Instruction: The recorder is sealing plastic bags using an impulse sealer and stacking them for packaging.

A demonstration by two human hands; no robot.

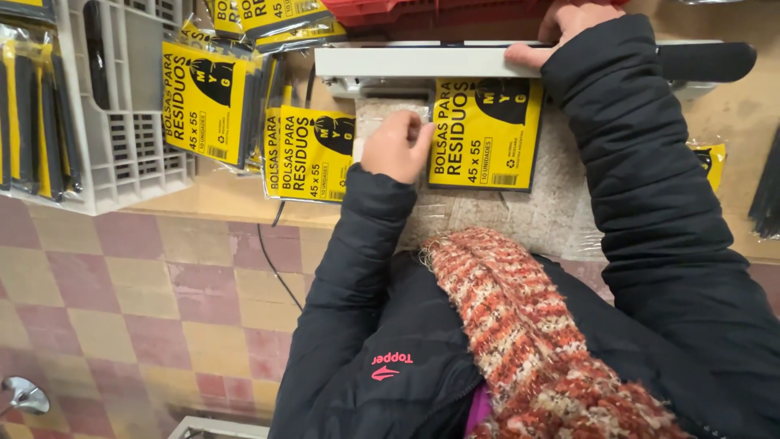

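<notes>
Clearly the yellow-and-black packet, light, floppy and probably slick in its clear wrap, lies just beside the curled fingers of the left hand pinching its edge, best held there, while the right hand clasps the sealer bar.

a small packing workshop: a bar heat sealer at twelve o'clock on a worn wooden bench, identical yellow-labelled bag packs piled at ten o'clock, a grey plastic crate at nine, checkered floor tiles at seven.
</notes>
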